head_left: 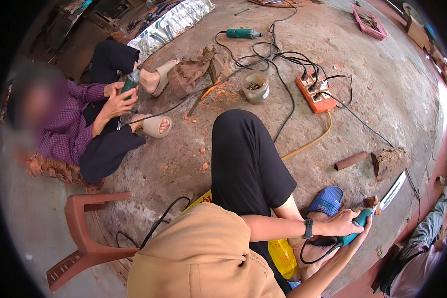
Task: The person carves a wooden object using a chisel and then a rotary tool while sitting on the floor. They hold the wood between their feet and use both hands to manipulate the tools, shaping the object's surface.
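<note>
At the lower right, both my hands are on a teal die grinder point(361, 218) with a black cord. My left hand point(341, 223), with a dark watch on the wrist, closes over the top of its body. Along the lower side, the fingers of my right hand point(358, 238) wrap round it, partly hidden. A small reddish-brown wood piece point(370, 202) sits at the tool's front end. Whether the bit touches it I cannot tell. My foot in a blue slipper point(327, 199) is right beside the hands.
At the left a seated person point(74, 114) holds another green grinder point(131, 83). Cords run from an orange power strip point(317, 94). Around it are a jar point(256, 87), a carved wood block point(191, 74) and a lying grinder point(242, 33). A wood block point(390, 163) stands beyond my hands.
</note>
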Demonstrator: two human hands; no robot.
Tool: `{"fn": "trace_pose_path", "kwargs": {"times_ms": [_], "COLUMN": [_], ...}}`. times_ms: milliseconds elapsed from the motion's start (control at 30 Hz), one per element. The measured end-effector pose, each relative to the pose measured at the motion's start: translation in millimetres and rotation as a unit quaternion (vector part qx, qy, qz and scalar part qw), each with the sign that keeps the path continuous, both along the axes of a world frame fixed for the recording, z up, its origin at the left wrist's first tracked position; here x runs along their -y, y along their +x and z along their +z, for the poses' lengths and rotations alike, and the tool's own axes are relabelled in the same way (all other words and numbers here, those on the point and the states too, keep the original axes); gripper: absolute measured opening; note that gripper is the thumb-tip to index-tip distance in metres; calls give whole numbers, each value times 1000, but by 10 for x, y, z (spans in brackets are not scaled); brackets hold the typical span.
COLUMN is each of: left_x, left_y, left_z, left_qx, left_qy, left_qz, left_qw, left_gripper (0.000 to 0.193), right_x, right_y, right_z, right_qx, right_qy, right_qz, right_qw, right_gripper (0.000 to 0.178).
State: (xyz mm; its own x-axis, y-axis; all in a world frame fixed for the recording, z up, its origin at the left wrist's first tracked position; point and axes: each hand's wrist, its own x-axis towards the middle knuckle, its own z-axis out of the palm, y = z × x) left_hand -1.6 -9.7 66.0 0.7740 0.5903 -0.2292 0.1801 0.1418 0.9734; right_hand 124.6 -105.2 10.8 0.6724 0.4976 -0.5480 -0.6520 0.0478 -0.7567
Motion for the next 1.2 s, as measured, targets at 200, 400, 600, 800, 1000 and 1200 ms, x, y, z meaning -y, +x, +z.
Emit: {"fn": "trace_pose_path", "kwargs": {"times_ms": [200,400,600,800,1000,1200], "left_x": [13,49,63,21,61,81], "left_y": [18,19,58,11,38,91], "left_z": [-50,-56,-160,-77,-123,-262], "left_qx": [-5,-6,-9,-3,-9,-11], "left_qy": [22,51,50,37,45,30], "left_qz": [-15,1,-8,-8,-1,3], "left_qw": [1000,999,999,999,999,999], "left_gripper": [58,62,65,66,66,62], "right_x": [-61,-74,-57,-82,-32,-82], "right_y": [-162,-166,-120,-153,-119,-117], "right_z": [197,254,155,186,90,159], "right_qx": [2,-2,19,35,36,46], "right_qy": [21,35,-6,-17,-10,-48], "right_qz": [-4,31,-4,-15,-33,1], "right_qw": [1000,999,1000,999,999,998], "right_gripper": [47,49,51,51,51,49]}}
